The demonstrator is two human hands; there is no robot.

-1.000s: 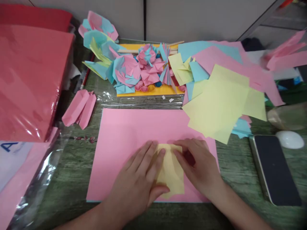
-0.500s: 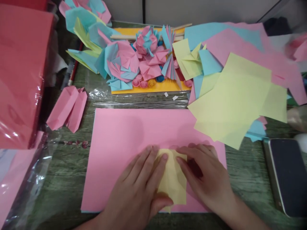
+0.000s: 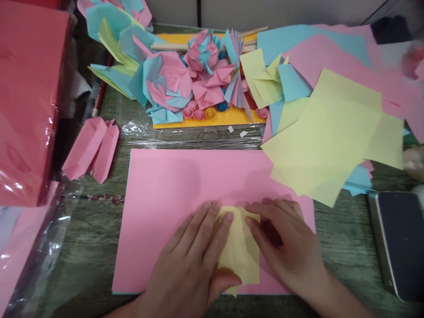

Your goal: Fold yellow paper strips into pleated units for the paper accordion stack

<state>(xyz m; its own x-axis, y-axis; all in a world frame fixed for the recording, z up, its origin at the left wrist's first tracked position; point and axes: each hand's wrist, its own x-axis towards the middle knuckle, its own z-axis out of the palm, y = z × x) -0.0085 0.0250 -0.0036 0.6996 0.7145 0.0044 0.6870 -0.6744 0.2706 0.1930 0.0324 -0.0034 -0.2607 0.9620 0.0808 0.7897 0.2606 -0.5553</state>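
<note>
A small folded yellow paper [image 3: 241,247] lies on a large pink sheet [image 3: 172,190] in front of me. My left hand [image 3: 192,260] rests flat on the yellow paper's left side, fingers stretched out and the thumb tucked under its lower edge. My right hand [image 3: 285,247] presses on the paper's right edge with its fingers laid forward and slightly curled. The two hands' fingertips almost meet over the paper's top.
Loose yellow squares [image 3: 331,141] overlap the pink sheet's right corner. A phone [image 3: 400,238] lies at the right. Folded paper flowers [image 3: 198,75] sit on a yellow board at the back. Folded pink pieces [image 3: 92,148] and a wrapped red paper pack [image 3: 26,97] are at the left.
The camera has tilted down and closer. My hands have stayed pressed on the yellow paper with hardly any shift.
</note>
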